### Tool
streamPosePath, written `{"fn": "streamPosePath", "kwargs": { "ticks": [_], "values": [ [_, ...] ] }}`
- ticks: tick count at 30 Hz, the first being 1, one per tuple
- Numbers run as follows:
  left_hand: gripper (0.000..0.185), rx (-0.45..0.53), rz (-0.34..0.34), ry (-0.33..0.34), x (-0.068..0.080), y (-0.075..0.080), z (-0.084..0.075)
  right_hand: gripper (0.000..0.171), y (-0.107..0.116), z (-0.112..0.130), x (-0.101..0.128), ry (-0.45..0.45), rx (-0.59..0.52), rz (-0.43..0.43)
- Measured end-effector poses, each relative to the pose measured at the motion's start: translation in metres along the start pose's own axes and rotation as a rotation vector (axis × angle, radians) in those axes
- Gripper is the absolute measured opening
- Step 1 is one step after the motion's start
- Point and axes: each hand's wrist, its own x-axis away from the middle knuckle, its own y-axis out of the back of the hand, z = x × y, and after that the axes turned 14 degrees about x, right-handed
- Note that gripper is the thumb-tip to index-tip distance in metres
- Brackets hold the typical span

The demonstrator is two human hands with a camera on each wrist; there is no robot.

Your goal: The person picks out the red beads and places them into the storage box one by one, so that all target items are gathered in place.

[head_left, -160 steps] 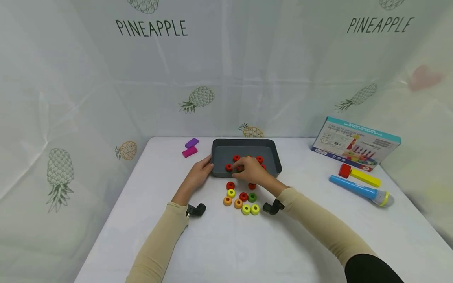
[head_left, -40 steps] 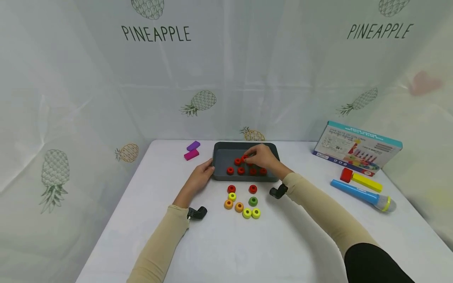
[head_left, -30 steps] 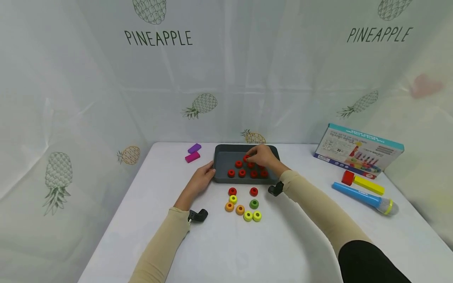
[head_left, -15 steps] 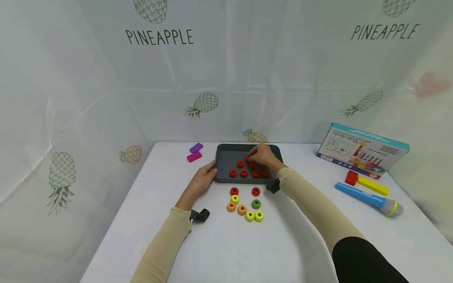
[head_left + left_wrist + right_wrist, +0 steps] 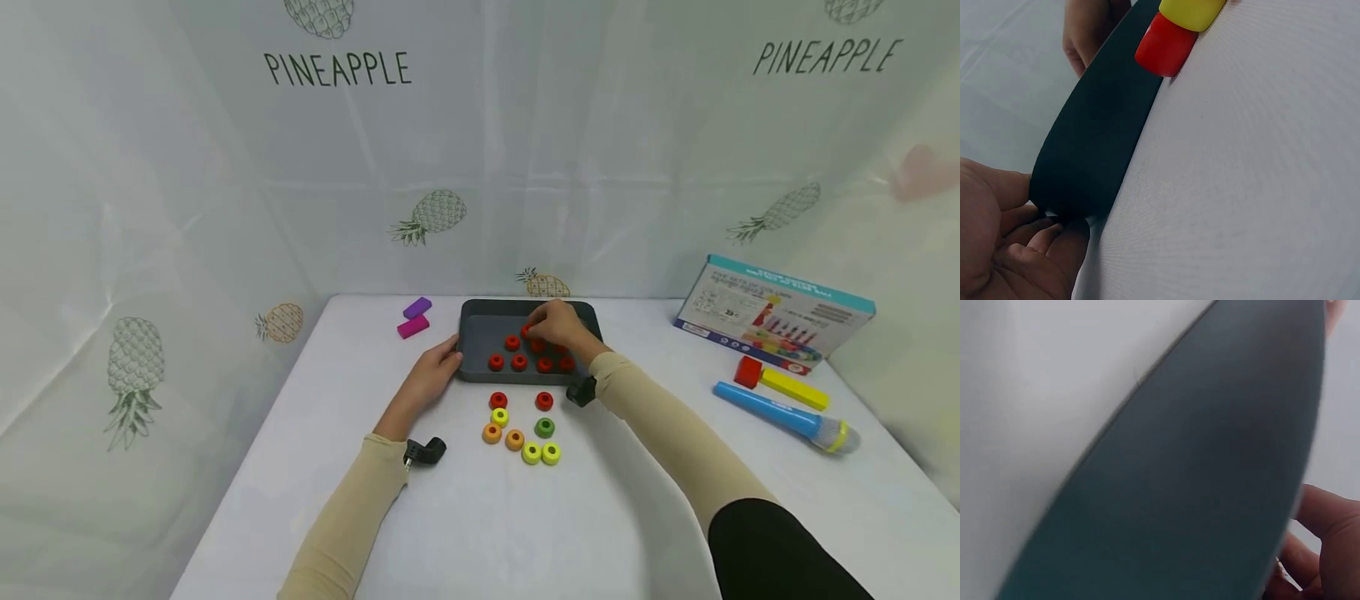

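My left hand (image 5: 429,373) holds the dark grey tray (image 5: 478,323) at its left side. The left wrist view shows the thumb against the tray's wall (image 5: 1088,137) and fingers curled beneath its corner. Over the tray's back right part, my right hand (image 5: 557,322) pinches a small red ring bead (image 5: 527,332) between thumb and fingertips. Several red beads (image 5: 519,362) stand in the tray, a row of them along the front; the right hand partly covers those behind. In the right wrist view the tray's wall (image 5: 1191,450) hides the right hand's (image 5: 1341,550) fingertips.
In front of the tray lie loose red, yellow, orange and green beads (image 5: 544,427). Purple (image 5: 417,307) and magenta blocks (image 5: 413,326) lie back left. At right are a toy box (image 5: 772,312), red and yellow blocks (image 5: 795,389) and a blue toy microphone (image 5: 780,412).
Since the oldest frame, one red bead has gone from the loose group, and my right hand has moved from the tray's front to its back. The left hand keeps its hold.
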Motion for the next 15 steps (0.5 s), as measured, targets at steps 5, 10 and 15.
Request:
{"fn": "streamPosePath", "kwargs": {
  "ticks": [5, 10, 15],
  "values": [
    [0.054, 0.003, -0.001, 0.004, 0.001, 0.002, -0.003, 0.034, 0.006, 0.001, 0.012, 0.052, -0.009, -0.029],
    [0.054, 0.006, -0.005, 0.01, 0.002, 0.002, -0.004, 0.035, 0.01, 0.005, 0.026, 0.09, -0.03, -0.028],
    [0.054, 0.016, 0.009, 0.007, 0.003, 0.001, -0.007, 0.035, 0.013, 0.01, 0.045, 0.118, -0.063, -0.033]
  ]
}}
